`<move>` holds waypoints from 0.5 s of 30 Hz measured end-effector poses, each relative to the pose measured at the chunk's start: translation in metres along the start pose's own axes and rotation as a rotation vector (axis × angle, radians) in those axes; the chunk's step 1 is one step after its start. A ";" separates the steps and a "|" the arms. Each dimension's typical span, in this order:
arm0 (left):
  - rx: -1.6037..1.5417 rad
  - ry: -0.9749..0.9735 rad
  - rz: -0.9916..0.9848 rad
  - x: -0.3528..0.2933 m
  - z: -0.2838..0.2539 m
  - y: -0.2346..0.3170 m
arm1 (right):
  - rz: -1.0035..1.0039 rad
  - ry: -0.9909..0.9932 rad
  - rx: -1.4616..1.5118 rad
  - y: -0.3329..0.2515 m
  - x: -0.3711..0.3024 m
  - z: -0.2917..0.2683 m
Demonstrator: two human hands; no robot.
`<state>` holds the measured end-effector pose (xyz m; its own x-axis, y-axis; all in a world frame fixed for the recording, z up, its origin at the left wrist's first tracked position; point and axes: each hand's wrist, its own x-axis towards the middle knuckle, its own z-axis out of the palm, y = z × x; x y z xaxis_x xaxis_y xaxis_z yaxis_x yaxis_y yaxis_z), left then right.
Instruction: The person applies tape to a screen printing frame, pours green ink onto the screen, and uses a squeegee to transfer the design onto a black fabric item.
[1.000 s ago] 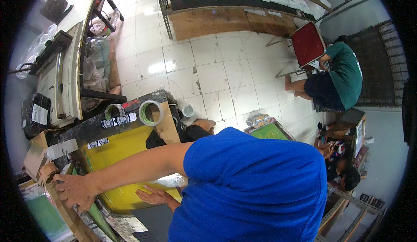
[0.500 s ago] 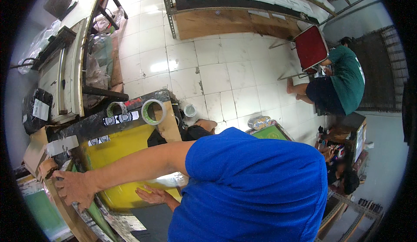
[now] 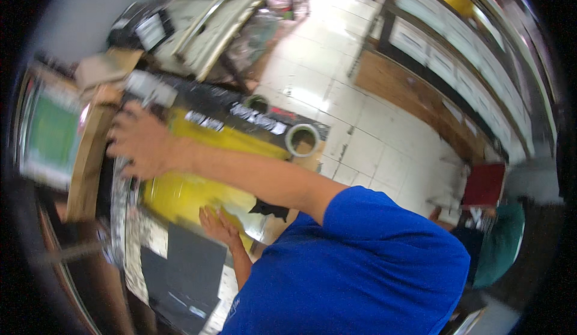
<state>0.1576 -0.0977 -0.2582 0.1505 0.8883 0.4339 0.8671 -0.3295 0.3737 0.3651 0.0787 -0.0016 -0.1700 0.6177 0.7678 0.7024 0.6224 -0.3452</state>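
Yellow screen (image 3: 180, 191) under both hands (flat) (image 3: 141, 143) (image 3: 219, 227).

Clad in a plain blue T-shirt (image 3: 360, 269), short-sleeved, cloth smooth and unmarked across the shoulder. Sleeve hem ending above the elbow, forearms bare below. No watch, ring or glove on the left hand (image 3: 137, 143) or the right hand (image 3: 217, 225). Fingers bare, blurred at the tips.
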 end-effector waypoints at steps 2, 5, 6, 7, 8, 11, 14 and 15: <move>-0.022 0.052 0.019 -0.003 0.001 -0.008 | -0.013 0.035 0.002 -0.005 0.003 -0.005; -0.037 0.045 -0.012 -0.002 0.002 -0.009 | -0.045 0.000 -0.041 -0.002 0.002 -0.010; -0.047 0.019 -0.045 -0.002 0.007 -0.008 | -0.082 0.079 -0.074 0.002 0.001 -0.010; -0.055 0.007 -0.100 -0.003 0.007 -0.005 | -0.087 0.061 -0.095 0.002 -0.002 -0.012; -0.037 0.003 -0.163 -0.007 0.000 -0.004 | -0.095 0.055 -0.087 0.000 -0.001 -0.010; -0.011 0.032 -0.172 -0.007 0.001 -0.003 | -0.133 0.037 -0.108 -0.001 0.002 -0.008; -0.045 -0.012 -0.262 0.000 -0.001 0.000 | -0.147 0.038 -0.114 0.000 0.008 -0.010; -0.021 -0.071 -0.291 0.006 0.001 -0.004 | -0.149 0.040 -0.123 0.000 0.010 -0.011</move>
<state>0.1553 -0.0910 -0.2583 -0.0691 0.9662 0.2484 0.8687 -0.0642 0.4912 0.3709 0.0799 0.0115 -0.2529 0.5019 0.8272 0.7509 0.6409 -0.1593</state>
